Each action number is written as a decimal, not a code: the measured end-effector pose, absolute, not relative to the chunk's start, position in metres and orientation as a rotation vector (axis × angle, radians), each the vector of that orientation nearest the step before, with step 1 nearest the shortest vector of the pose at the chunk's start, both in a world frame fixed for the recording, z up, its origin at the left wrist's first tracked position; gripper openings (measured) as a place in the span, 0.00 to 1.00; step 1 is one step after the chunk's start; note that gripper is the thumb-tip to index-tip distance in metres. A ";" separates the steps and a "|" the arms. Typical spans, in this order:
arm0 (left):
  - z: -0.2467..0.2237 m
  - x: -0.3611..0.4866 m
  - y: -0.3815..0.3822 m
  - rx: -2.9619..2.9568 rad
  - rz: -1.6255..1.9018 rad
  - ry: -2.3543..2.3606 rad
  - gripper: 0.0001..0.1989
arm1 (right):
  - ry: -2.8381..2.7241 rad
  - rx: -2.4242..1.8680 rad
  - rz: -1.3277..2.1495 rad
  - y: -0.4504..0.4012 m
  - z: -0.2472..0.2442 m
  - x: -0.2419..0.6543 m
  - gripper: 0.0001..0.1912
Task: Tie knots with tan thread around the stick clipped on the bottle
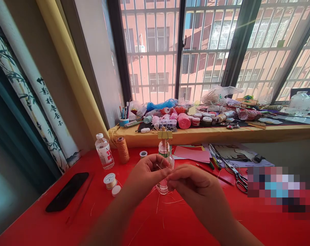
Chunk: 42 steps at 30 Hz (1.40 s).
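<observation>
Left hand (147,172) and right hand (193,186) meeting before a bottle (164,160) on the red desk (68,225), fingers of both pinched on thin thread (160,167), scissors (238,177) far right.

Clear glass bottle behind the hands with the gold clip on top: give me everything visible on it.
The clear glass bottle stands upright on the red table, directly behind both hands. A gold binder clip sits at its mouth, gripping a thin wooden stick. A green band shows at the neck. The left hand and right hand meet in front of it, pinching fine thread, and hide its middle. Whether they touch the glass cannot be told. Loose thread strands lie around its base.
</observation>
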<state>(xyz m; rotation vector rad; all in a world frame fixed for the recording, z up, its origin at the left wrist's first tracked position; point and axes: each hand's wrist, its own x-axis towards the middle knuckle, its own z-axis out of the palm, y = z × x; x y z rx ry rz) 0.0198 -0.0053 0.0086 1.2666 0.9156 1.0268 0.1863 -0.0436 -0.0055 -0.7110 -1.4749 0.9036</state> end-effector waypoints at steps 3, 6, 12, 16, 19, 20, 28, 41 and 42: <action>0.010 0.020 -0.006 1.260 1.031 0.949 0.18 | -1.463 -0.803 0.755 -0.045 -0.006 0.184 0.03; 0.011 0.021 -0.007 1.231 1.044 0.931 0.17 | -1.533 -0.843 0.511 -0.046 -0.008 0.184 0.05; 0.011 0.020 -0.007 1.242 1.042 0.947 0.16 | -1.646 -0.882 0.286 -0.049 -0.010 0.185 0.09; 0.008 0.019 -0.008 1.285 1.045 0.965 0.15 | -1.590 -0.962 0.572 -0.049 -0.010 0.182 0.06; 0.004 0.019 -0.007 1.322 1.050 0.969 0.14 | -1.415 -0.971 0.970 -0.046 -0.010 0.181 0.06; 0.003 0.019 -0.007 1.331 1.055 0.963 0.14 | -1.351 -0.956 1.091 -0.045 -0.010 0.181 0.07; 0.001 0.019 -0.005 1.361 1.053 0.934 0.16 | -1.078 -0.823 1.581 -0.033 -0.001 0.184 0.11; 0.006 0.017 -0.007 1.332 1.033 0.915 0.19 | -1.217 -0.677 1.550 -0.043 -0.006 0.180 0.13; 0.006 0.017 -0.007 1.329 1.033 0.914 0.20 | -1.211 -0.683 1.524 -0.043 -0.005 0.180 0.13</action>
